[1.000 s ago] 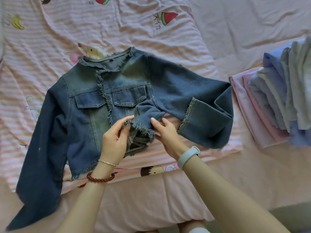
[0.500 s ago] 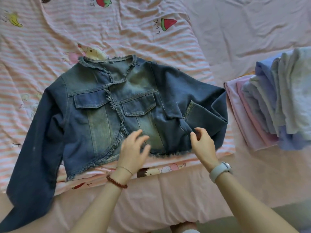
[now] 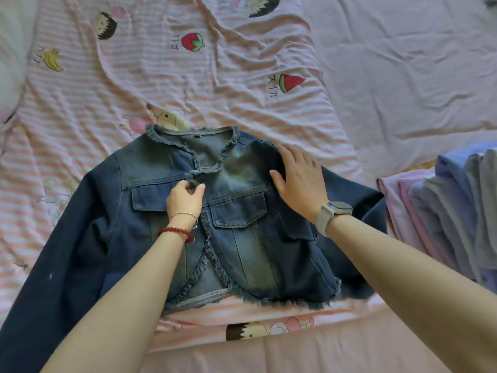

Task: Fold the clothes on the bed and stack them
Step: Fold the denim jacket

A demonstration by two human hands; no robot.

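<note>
While jacket (image 3: 236, 224) lies flat on bed (image 3: 403, 76): left hand (image 3: 185, 197) pinches placket, right hand (image 3: 298, 179) flat on chest; smoothing step, sleeves likely fold next.

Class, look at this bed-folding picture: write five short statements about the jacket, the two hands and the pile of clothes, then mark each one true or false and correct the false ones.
1. The denim jacket lies front side up on the striped sheet. True.
2. The right hand rests flat with straight fingers on the jacket's shoulder area. True.
3. The left hand lies flat and open on the sheet. False: its fingers are curled, pinching the jacket's front edge near the neckline.
4. The stack of folded clothes sits on top of the jacket. False: it sits beside the jacket, on the person's right.
5. The jacket is already folded into a small square. False: it is spread out, one sleeve stretched toward the lower left.
</note>
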